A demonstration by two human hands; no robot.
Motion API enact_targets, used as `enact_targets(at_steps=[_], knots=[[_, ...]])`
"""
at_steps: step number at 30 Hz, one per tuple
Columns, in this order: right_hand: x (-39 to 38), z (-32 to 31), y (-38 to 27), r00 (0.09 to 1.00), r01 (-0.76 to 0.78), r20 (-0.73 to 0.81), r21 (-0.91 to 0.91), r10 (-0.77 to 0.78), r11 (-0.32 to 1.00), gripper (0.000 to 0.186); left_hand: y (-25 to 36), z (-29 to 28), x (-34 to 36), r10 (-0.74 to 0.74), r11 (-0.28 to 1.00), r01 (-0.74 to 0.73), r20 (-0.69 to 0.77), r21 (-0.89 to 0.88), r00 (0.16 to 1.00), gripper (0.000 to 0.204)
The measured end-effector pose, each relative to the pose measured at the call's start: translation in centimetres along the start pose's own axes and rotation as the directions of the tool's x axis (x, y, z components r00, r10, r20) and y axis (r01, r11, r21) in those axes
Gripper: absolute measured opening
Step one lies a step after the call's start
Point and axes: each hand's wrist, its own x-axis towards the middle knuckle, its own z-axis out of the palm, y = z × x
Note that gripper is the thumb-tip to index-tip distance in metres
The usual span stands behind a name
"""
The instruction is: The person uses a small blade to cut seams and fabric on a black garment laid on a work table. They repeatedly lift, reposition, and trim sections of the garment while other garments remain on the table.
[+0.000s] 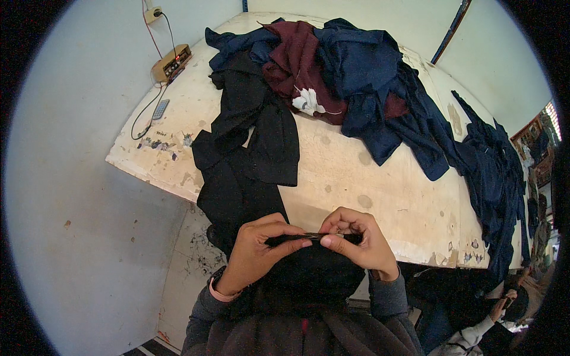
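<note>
My left hand (258,249) and my right hand (359,240) pinch the edge of a black cloth (312,273) at the lower middle of the view, thumbs on the near side. Their fingertips are close together along the edge, where a small thin detail is too unclear to make out. The cloth hangs down over my lap. Just beyond my hands is the front edge of a worn wooden table (338,172), with more black fabric (240,154) draped over its left part and down off the edge.
Navy garments (362,65) and maroon cloth (291,53) with a white scrap (309,101) lie heaped at the back, more navy fabric hanging at the right. A radio-like device (169,65) and remote (159,110) sit left. Another person's arm (478,329) shows lower right.
</note>
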Motion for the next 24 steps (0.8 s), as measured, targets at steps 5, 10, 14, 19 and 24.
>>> enact_targets(at_steps=[5, 10, 14, 19, 24], knots=[[0.0, -0.2, 0.2, 0.999, -0.031, 0.032, 0.023, 0.030, 0.999, 0.015, 0.0, -0.1, 0.1, 0.020, 1.000, -0.021, 0.036, 0.020, 0.999, 0.020], [0.4, 0.0, -0.2, 0.995, -0.093, 0.038, 0.117, 0.090, 0.989, 0.017, -0.5, -0.3, 0.1, 0.022, 1.000, -0.023, 0.056, 0.019, 0.998, 0.021], [0.5, 0.3, 0.2, 0.995, -0.096, 0.030, 0.140, 0.093, 0.985, 0.017, -0.9, -0.6, 0.1, 0.057, 0.997, -0.061, 0.085, 0.045, 0.995, 0.022], [0.5, 0.3, 0.7, 0.994, -0.107, 0.027, 0.170, 0.104, 0.980, 0.017, -1.1, -0.4, 0.2, 0.059, 0.998, -0.059, 0.066, 0.009, 0.996, 0.022], [0.3, 0.8, 1.1, 0.996, -0.095, 0.022, 0.233, 0.092, 0.968, 0.019, -1.5, -0.3, -0.1, 0.052, 0.999, -0.052, 0.053, -0.013, 0.997, 0.022]])
